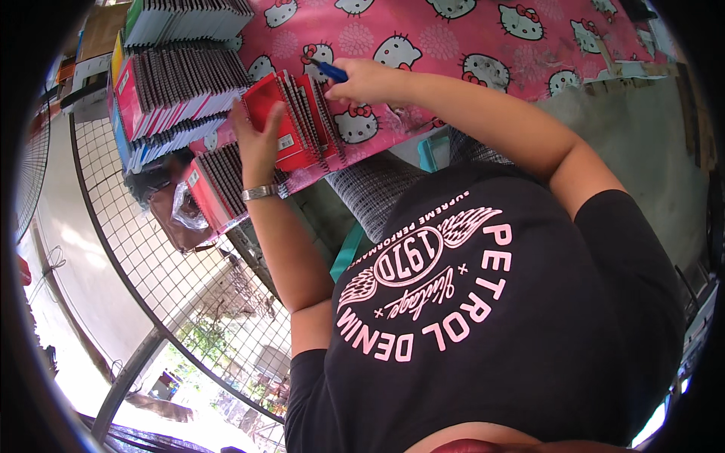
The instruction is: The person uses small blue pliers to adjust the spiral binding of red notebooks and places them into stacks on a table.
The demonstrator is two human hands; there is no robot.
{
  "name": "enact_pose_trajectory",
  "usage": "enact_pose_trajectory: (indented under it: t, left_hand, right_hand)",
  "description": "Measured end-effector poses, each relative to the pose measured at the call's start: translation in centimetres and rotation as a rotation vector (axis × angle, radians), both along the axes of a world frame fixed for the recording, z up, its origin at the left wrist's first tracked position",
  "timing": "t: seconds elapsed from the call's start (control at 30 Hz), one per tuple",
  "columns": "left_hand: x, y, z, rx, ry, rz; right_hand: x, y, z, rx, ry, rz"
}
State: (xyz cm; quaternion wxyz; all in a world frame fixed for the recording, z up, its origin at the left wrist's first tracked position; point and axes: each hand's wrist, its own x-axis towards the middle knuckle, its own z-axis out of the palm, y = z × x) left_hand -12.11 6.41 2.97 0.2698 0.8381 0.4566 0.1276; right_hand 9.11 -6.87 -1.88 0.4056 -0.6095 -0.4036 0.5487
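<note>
My left hand, with a metal-band watch on its wrist, lies against a red spiral notebook. Its thumb is over the cover and stands apart from the fingers at the edge. Several red notebooks overlap there, their dark wire spirals facing right. Just beyond them, my right hand is closed around a small blue-handled tool. A thin dark tip points left from it, but its exact kind is unclear. Beside my left wrist sits another row of red spiral notebooks.
A pink table cover with cartoon cat faces lies under the notebooks. Tall stacks of spiral notebooks rise at the far left. A brown bag with clear plastic is by the table's left edge, next to a wire mesh screen.
</note>
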Motion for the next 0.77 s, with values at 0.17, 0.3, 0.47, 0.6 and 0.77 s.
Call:
enact_pose_trajectory:
  t: [0.17, 0.3, 0.47, 0.6, 0.77]
  left_hand:
    - [-1.0, -6.0, 0.6, -0.485, -0.62, 0.559]
    - [-2.4, -10.7, -2.6, -1.018, -1.031, 0.775]
    - [0.2, -9.3, -1.8, -1.03, -1.221, 0.693]
    - [-0.5, -8.5, -3.7, -1.075, -1.176, 0.548]
    - [-2.4, -7.8, -3.4, -0.83, -0.867, 0.452]
  right_hand:
    - [-0.3, 6.7, -2.7, 0.169, -0.099, -0.116]
    - [2.2, 13.0, -2.2, 0.164, 0.2, -0.018]
    - [-0.2, 13.3, -0.5, 0.101, -0.013, 0.299]
    - [0.3, 12.3, -0.3, 0.202, -0.249, 0.237]
    - [-0.7, 9.5, -0.6, 0.052, -0.109, -0.236]
